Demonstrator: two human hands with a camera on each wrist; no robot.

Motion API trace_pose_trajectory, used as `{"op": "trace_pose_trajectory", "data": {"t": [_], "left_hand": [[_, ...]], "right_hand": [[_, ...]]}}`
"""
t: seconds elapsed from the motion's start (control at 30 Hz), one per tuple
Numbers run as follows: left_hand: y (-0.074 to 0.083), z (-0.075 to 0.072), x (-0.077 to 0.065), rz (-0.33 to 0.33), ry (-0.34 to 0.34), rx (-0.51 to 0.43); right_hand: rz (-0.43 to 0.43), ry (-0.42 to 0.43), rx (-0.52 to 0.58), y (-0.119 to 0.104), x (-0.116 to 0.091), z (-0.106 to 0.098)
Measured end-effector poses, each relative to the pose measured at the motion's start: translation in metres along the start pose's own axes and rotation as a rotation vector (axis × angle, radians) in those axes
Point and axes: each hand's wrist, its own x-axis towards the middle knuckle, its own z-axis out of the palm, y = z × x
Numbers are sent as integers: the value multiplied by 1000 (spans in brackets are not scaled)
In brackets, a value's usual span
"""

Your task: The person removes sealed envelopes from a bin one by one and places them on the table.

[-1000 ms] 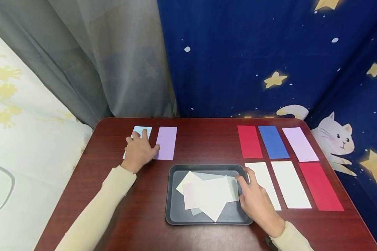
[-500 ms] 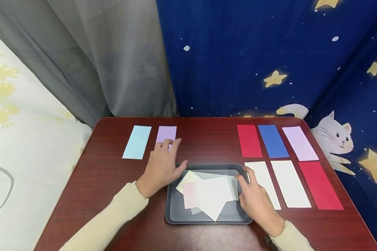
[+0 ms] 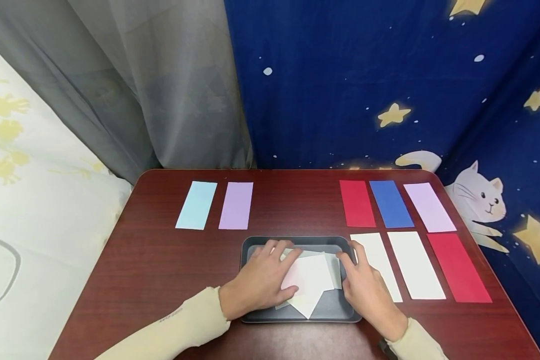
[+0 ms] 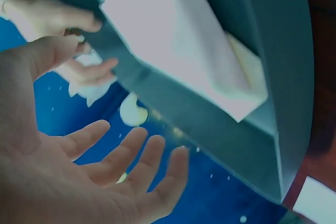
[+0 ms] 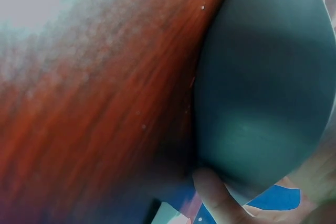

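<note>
Pinching the tray point(image 3: 335, 307) at its side, the right hand point(image 3: 370, 287) is probably steadying it while the left hand point(image 3: 263, 280) is hovering, splayed, over the paper cards point(image 3: 312, 275) inside; a picking step seems in hand, likely calling for pinching one card.

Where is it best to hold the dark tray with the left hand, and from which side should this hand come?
The dark tray is probably best pinched midway along its left short wall, coming from the left: that wall is raised and offers an edge, the papers lie inside, and the right hand holds the opposite side.
</note>
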Motion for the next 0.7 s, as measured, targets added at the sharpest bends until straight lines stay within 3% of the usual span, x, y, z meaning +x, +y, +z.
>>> {"op": "trace_pose_trajectory", "data": {"t": [0.23,0.7], "left_hand": [[9,16,2,-4,-111,36],[13,30,2,-15,-195,102]], "right_hand": [[-2,5,3,0,-1,0],[-9,14,-7,1,-2,3]]}}
